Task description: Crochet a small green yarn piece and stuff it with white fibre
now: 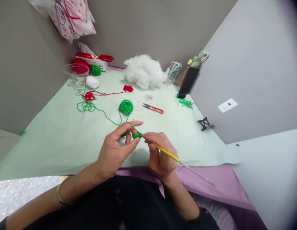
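- The green crochet piece (136,135) is small, tightly looped and curved, held above the near part of the pale cloth (95,145).
- The left hand (113,148) pinches it, green yarn crossing the index finger.
- The right hand (164,153) grips a yellow-handled hook (166,151), its tip end at the piece.
- The clear tub (66,70) stands at back left; whether the red yarn (80,66) is inside or behind it, I cannot tell.
- A glass (171,77) holds pens (180,65).
- White tissue (86,48) pokes from a box (100,64).
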{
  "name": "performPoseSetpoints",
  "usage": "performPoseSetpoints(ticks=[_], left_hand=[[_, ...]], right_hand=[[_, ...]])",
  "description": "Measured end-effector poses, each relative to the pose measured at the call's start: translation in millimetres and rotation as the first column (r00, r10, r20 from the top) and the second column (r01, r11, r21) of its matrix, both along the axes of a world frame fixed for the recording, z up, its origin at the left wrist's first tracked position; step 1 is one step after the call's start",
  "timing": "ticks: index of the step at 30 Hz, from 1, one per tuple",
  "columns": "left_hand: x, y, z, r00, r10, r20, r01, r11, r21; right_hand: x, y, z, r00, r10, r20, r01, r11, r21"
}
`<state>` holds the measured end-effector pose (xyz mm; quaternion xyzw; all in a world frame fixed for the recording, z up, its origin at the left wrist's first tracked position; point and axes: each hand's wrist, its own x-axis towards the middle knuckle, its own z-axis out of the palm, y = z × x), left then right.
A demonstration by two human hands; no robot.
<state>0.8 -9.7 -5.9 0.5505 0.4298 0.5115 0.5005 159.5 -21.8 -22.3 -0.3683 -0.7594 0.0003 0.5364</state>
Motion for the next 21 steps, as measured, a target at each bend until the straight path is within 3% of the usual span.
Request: performPoseSetpoints(ticks=[2,4,6,8,11,13,21], left_hand=[[2.3,-0.7,0.8,0.996,-0.013,0.087,0.019,0.997,-0.069],[2.1,2.7,2.4,0.964,-0.084,0.252,0.142,0.964,-0.223],[-0.5,9.1,5.0,0.891,-0.125,0.437,0.301,0.883,-0.36],[-4.0,15.4,8.1,0.831,-0.097,0.548,0.37,0.832,-0.414],[-6.4,18.4,12.1,0.82,-0.07,0.568,0.343,0.855,-0.389],[-5.4,15.9,13.1,0.832,-0.104,0.546,0.343,0.868,-0.359],[-6.2,11.1,13.8,0.865,-0.196,0.462,0.354,0.891,-0.284]], right_hand=[[-2.3,1.2,-6.3,0.995,-0.073,0.067,0.066,0.993,0.097],[-3.6,1.8,-10.3,0.991,-0.121,0.061,0.111,0.984,0.141],[-3.0,1.9,-9.4,0.993,-0.092,-0.075,0.098,0.992,0.082],[-1.2,2.6,-4.1,0.945,-0.025,-0.325,0.009,0.999,-0.05],[-0.6,6.3,4.6,0.771,0.041,-0.635,-0.232,0.947,-0.221],[-2.6,9.6,7.3,0.709,0.074,-0.701,-0.358,0.895,-0.268],[-4.6,9.0,11.1,0.704,0.083,-0.705,-0.417,0.852,-0.316]])
